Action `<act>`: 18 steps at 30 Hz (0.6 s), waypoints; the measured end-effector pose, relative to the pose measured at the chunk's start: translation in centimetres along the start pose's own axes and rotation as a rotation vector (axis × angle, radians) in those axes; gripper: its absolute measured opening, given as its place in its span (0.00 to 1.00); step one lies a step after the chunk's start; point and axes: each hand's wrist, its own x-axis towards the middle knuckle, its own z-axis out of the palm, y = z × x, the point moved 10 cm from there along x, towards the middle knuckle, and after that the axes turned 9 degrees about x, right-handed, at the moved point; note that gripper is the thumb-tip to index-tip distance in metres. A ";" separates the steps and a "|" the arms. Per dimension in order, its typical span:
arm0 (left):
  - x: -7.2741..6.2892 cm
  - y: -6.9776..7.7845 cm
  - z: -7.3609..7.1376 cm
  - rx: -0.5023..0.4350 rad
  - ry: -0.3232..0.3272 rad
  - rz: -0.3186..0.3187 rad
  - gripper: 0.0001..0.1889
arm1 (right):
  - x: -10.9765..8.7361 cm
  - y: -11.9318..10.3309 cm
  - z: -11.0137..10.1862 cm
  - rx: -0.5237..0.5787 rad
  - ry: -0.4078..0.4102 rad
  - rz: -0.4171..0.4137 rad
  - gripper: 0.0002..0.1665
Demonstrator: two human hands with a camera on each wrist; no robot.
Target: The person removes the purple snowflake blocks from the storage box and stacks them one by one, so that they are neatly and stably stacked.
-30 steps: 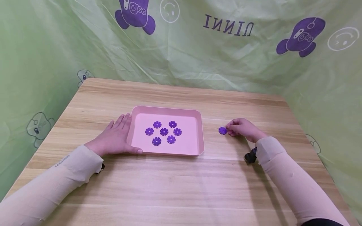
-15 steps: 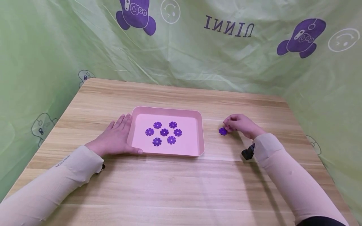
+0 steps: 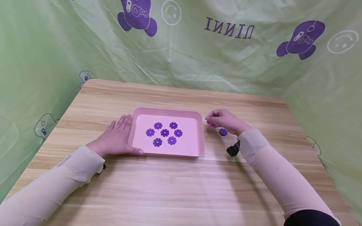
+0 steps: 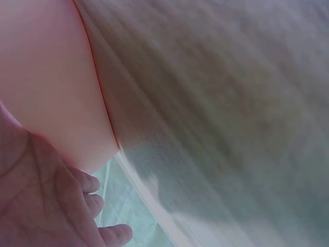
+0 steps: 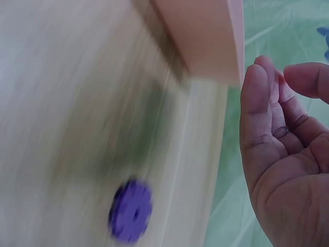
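Note:
A pink tray (image 3: 192, 150) lies on the table with several purple notched discs in it, six of them around a central disc (image 3: 165, 132). My left hand (image 3: 116, 138) rests along the tray's left side, fingers extended and thumb on the front rim; its palm and fingertips show in the left wrist view. Just beyond the tray's right wall, my right hand (image 3: 223, 121) hovers with bent fingers. In the right wrist view its thumb and fingertips are apart, with nothing between them. A loose purple notched disc (image 3: 223, 132) lies on the table below that hand, showing a thick, dark edge (image 5: 130, 211) in the right wrist view.
The wooden table (image 3: 169, 188) carries the tray near its middle. Green printed fabric (image 3: 186, 62) hangs behind the table and along both sides. A small black wrist camera (image 3: 233, 149) sits under the right cuff.
My right hand has left the loose disc and moved left, slightly away from me, to beside the tray. The disc stays on the table. My left hand and the tray keep their places.

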 end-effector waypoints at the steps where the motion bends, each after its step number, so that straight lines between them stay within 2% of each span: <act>1: 0.0 0.0 0.0 0.000 0.000 0.000 0.80 | 0.2 -0.2 0.5 0.005 -0.004 0.002 0.17; 12: 0.0 -0.1 0.1 -0.005 -0.002 -0.009 0.80 | 1.9 -1.5 4.7 -0.015 -0.055 0.019 0.17; 18: 0.1 -0.2 0.1 -0.003 -0.002 -0.011 0.80 | 2.7 -1.4 7.0 -0.037 -0.103 0.020 0.18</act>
